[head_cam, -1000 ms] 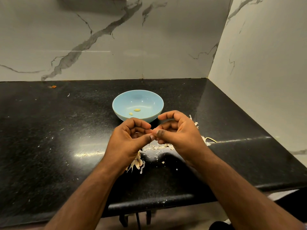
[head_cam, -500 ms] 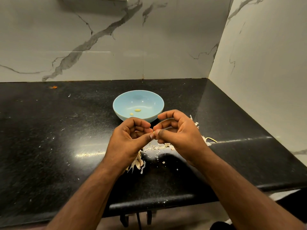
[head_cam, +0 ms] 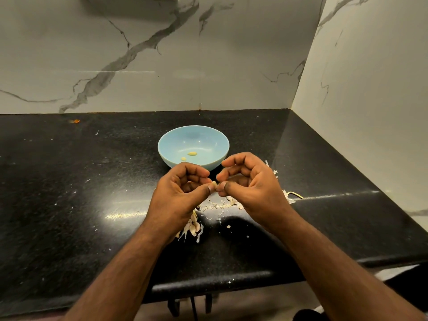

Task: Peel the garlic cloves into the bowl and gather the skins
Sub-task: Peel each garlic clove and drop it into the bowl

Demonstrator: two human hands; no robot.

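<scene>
Two peeled cloves [head_cam: 189, 155] are lying at the bottom of the pale blue bowl [head_cam: 218, 141], so I'd say the job is only getting started. A cluster of unpeeled cloves [head_cam: 193, 225] is sitting on the black counter [head_cam: 69, 193] just under the left wrist, and loose skins [head_cam: 217, 205] are scattering across the counter beneath both hands, with more poking out beside the right hand; none of it is looking gathered yet. By my reckoning, most of the peeling and all of the tidying are waiting to be done.

The person is holding both hands up in front of the bowl, just above the counter, thumbs meeting in the middle. The left hand [head_cam: 179, 195] is pinching a small garlic clove [head_cam: 214, 183] between thumb and curled fingers, and the right hand [head_cam: 251, 184], fingers arched over, is nipping at the same clove with its thumb and fingertips. How much skin is clinging to it, I cannot tell.
</scene>
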